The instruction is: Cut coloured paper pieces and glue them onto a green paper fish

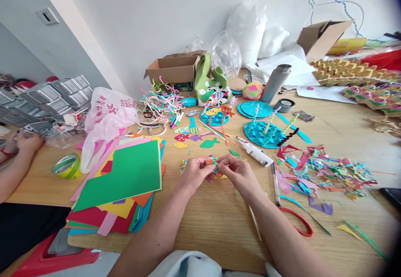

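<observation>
My left hand (196, 173) and my right hand (240, 176) meet at the middle of the table, their fingertips closed together. Between them they pinch a small paper piece covered in multicoloured bits (212, 158); its full shape is hidden by the fingers. More speckled, colourful paper shows just left of my left hand and beneath my fingers. Beyond the hands lie several paper fish, among them a green fish (209, 143), a yellow fish (181, 145) and a purple fish (196, 137). A white glue bottle (257, 153) lies on its side near my right hand.
Stacked coloured paper (134, 176) and yellow tape (66, 166) are at left, near another person's hand (29, 141). Blue discs with pipe cleaners (261, 133) and a steel flask (277, 83) stand beyond. At right are paper scraps (328, 170), a pen (276, 185) and a red scissor handle (308, 227).
</observation>
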Motion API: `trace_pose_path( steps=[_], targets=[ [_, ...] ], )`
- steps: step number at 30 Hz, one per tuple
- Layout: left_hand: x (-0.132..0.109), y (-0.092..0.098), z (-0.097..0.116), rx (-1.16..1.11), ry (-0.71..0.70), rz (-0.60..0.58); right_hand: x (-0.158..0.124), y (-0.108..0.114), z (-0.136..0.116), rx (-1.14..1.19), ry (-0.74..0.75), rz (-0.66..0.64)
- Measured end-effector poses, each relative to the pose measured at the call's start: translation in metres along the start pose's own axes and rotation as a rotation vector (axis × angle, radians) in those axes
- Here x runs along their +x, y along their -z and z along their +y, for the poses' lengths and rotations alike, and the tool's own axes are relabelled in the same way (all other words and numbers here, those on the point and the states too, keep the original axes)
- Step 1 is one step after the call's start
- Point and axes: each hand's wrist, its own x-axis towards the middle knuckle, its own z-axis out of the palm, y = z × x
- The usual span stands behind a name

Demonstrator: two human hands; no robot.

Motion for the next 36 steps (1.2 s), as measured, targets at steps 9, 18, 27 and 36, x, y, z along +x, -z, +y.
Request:
trace_pose_path(
  steps=[9, 18, 27, 36],
  targets=[
    [0.001, 0.001, 0.003, -0.043, -0.064, 0.055, 0.0, 0.009, -0.005, -0.039, 0.025, 0.086],
    [0.005, 0.006, 0.002, -0.261, -0.075, 0.144, -0.073, 0.062, -0.018, -0.828, 0.2, 0.031],
    [0.005, -0.001, -0.001, -0.268, -0.132, 0.241, -0.137, 0.104, 0.053, -1.162, 0.201, 0.042],
    [0.004, -0.001, 0.001, -0.316, -0.192, 0.276, -0.139, 0.113, 0.057, -1.136, 0.182, 0.006]
  ],
)
